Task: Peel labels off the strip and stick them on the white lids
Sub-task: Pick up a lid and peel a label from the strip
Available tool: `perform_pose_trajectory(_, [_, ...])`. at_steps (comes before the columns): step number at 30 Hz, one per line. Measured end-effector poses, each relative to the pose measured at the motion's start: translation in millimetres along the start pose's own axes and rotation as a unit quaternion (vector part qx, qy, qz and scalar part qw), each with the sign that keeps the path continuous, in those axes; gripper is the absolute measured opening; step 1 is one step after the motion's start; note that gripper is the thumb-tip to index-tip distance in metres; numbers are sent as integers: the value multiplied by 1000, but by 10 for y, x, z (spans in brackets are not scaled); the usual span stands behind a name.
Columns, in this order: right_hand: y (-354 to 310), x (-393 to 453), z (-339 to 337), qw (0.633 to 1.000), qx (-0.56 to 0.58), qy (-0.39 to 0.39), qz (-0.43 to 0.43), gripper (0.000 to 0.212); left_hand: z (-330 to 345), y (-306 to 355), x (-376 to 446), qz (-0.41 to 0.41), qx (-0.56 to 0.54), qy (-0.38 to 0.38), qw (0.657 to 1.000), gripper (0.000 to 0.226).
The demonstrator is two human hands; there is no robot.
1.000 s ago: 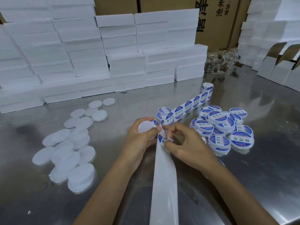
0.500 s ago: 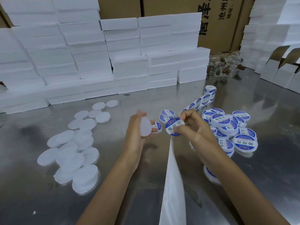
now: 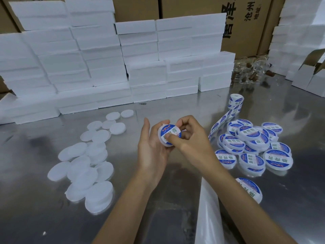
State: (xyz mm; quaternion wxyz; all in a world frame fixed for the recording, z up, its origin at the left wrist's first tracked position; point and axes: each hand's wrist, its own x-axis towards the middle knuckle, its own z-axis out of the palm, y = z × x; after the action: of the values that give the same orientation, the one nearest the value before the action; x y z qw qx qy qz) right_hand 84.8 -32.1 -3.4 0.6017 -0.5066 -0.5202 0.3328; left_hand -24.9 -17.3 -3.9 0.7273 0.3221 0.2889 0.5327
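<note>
Hands meet just above the centre of the frame over a shiny steel table [image 3: 175,106]. The left hand [image 3: 151,152] cups a round white plastic lid [image 3: 168,135] from below and behind, fingers curled around its rim. A round blue-and-white printed label [image 3: 170,133] already lies on the lid's face. The right hand [image 3: 191,140] comes in from the right with its fingers bent; its thumb presses on the lower part of the label while the other fingers curl behind the lid's upper edge.

Right of the hands, a heap of finished white lids with blue-and-white labels [image 3: 249,143] lies on the table, and one more labelled lid [image 3: 249,189] sits apart lower down, just beside the right forearm. A strip of backing paper still carrying labels [image 3: 223,118] runs from that heap up to a small roll [image 3: 236,101] in the upper right. The emptied white backing strip [image 3: 207,213] trails down to the bottom edge, partly under the right forearm.

On the left side of the frame, a loose scatter of bare white round lids [image 3: 88,155] overlaps across the table. Stacks of white foam blocks [image 3: 105,59] fill the upper half, with brown cardboard cartons [image 3: 246,23] printed in black characters behind them. Some clear glass jars [image 3: 253,73] lie at the upper right, next to open white cardboard boxes [image 3: 309,78].
</note>
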Motion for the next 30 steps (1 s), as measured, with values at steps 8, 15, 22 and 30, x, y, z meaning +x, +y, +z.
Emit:
perform_pose_trajectory(8, [53, -21, 27, 997, -61, 9, -40, 32, 36, -27, 16, 30, 56, -7, 998, 56])
perform_pose_trajectory(15, [97, -23, -76, 961, -246, 69, -111, 59, -9, 17, 14, 25, 17, -8, 1000, 50])
perform_pose_trajectory(22, [64, -68, -71, 915, -367, 59, -158, 44, -21, 19, -8, -21, -45, -44, 998, 55])
perform_pose_trajectory(30, [98, -58, -113, 889, -422, 104, -145, 44, 32, -45, -45, -31, -21, -90, 995, 56])
